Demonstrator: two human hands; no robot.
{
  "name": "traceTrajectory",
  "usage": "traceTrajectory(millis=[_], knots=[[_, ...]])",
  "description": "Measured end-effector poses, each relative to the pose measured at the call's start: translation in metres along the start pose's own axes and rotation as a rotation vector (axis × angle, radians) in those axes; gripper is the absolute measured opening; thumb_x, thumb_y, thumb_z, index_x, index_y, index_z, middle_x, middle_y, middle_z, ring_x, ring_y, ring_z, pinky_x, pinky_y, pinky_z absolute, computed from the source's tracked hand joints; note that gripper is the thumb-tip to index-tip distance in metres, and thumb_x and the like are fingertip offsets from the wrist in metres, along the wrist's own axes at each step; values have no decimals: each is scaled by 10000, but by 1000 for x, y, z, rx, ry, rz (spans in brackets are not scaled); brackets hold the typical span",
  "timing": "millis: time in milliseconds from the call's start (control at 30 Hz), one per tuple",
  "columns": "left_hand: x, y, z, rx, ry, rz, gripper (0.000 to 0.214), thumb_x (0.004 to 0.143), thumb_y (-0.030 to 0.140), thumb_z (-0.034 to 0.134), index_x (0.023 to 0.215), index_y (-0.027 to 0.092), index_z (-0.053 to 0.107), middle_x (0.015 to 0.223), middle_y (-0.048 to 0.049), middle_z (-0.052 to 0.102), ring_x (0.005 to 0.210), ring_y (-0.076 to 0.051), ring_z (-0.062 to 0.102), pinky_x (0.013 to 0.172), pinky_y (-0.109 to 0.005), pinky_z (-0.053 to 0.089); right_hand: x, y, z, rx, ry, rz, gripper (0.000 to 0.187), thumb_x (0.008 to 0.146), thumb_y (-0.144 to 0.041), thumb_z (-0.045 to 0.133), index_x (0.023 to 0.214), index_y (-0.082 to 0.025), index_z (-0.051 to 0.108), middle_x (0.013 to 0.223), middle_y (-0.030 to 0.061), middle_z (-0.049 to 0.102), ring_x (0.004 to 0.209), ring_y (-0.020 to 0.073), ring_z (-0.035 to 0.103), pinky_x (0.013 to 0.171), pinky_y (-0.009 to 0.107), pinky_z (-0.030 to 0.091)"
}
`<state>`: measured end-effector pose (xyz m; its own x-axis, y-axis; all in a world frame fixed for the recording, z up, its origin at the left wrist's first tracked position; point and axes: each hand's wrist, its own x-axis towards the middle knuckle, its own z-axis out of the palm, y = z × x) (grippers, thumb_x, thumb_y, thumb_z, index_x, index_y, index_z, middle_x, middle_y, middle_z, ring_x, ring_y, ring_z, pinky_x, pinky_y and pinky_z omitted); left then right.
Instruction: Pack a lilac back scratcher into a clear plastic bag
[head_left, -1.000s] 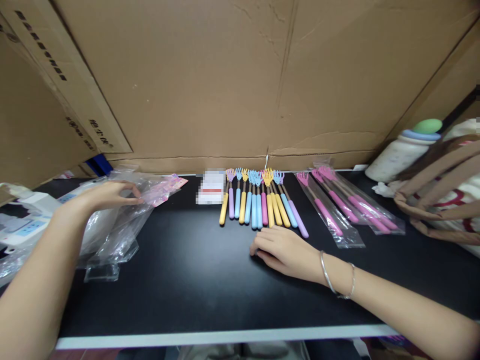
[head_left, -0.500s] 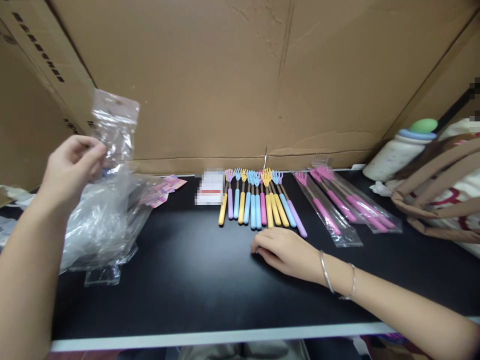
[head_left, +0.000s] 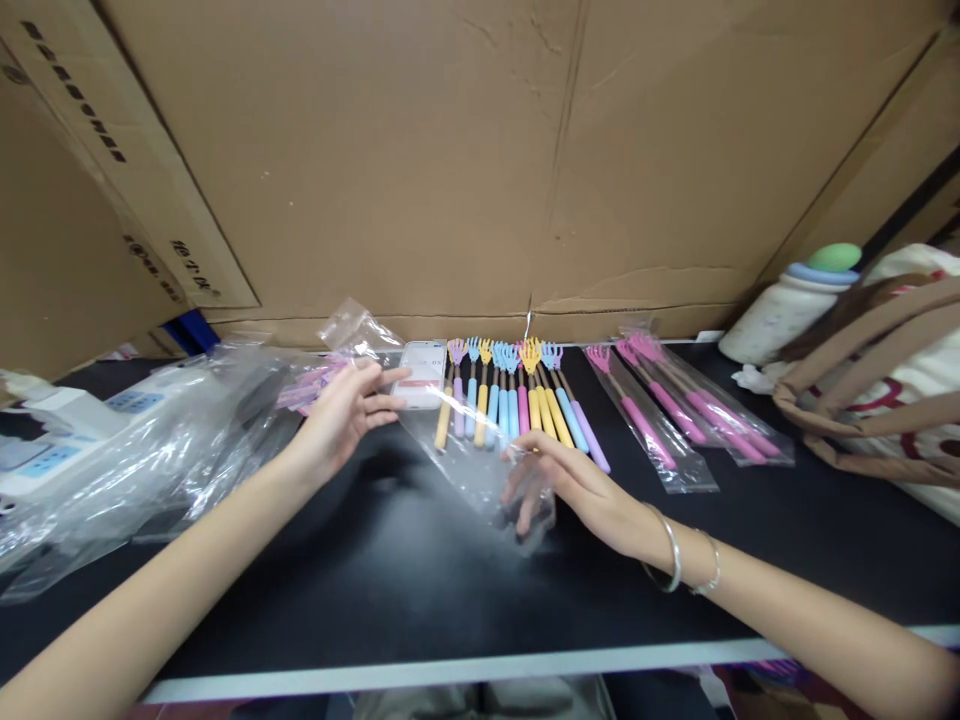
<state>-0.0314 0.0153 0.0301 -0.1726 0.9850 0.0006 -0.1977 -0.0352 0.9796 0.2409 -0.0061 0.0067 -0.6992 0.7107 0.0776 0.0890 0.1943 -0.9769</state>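
Cardboard walls close in behind a black bench (head_left: 390,590) with a pale front edge. Nearest, the right hand (head_left: 577,485) lies low over the bench, fingers loosely spread and partly inside or under the near end of a clear plastic bag (head_left: 450,440); I cannot tell whether it pinches the film. The left hand (head_left: 345,415), open with fingers extended, supports the bag's far end. The bag's long axis runs from far left to near right, slanting between both hands. Just beyond the right hand, a row of coloured back scratchers (head_left: 510,400) lies handles toward the person. Right of them rest bagged pink scratchers (head_left: 675,410); far left sits a heap of empty bags (head_left: 150,450).
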Motion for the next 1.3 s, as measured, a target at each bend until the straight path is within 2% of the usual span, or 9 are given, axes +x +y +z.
traceTrajectory(millis=[100,200,400,500,767,1067,1300], knots=[[-6,-13,9,-51,-94,-71,152,806,279,579,833,201,452,1091,-67,671,694,-123,677,544,-194,529,2,0,-4,243,6,66,634,815,-749,296,1126,-201,352,857,77,657,629,212,690,633,342,510],[-7,-22,9,-71,-101,-87,142,828,281,567,827,203,449,1128,-70,660,763,-144,688,571,-211,544,4,-2,-8,343,57,93,627,820,-752,263,1125,-212,352,821,62,666,631,225,698,618,337,510],[-7,-24,10,-38,-68,-125,71,862,237,538,850,194,482,1121,-72,659,817,-149,686,575,-201,545,4,-5,-9,208,198,177,374,851,-485,553,1056,-205,413,779,20,658,617,174,689,586,256,485],[-6,-18,7,-20,-77,-84,98,892,288,508,911,194,530,1180,-70,628,844,-144,679,601,-206,551,5,-3,-12,157,182,172,354,847,-485,555,1000,-191,429,712,3,642,558,157,669,545,244,473],[6,6,-10,-9,20,66,243,897,359,501,1101,248,572,1126,-44,655,809,-134,675,589,-193,529,7,1,-25,56,141,164,358,822,-480,595,969,-176,477,649,-10,640,478,124,628,470,218,456],[12,-2,-19,55,92,107,294,815,297,609,1099,223,586,1066,-37,672,797,-111,659,620,-176,529,10,3,-31,-12,166,159,370,809,-474,618,975,-159,518,637,0,654,449,107,604,447,204,457],[15,3,-23,48,117,145,322,766,374,652,1046,226,594,1043,-25,669,817,-131,663,621,-192,515,10,3,-37,-11,162,174,378,786,-482,636,960,-162,535,625,-17,632,453,109,601,457,224,494]])
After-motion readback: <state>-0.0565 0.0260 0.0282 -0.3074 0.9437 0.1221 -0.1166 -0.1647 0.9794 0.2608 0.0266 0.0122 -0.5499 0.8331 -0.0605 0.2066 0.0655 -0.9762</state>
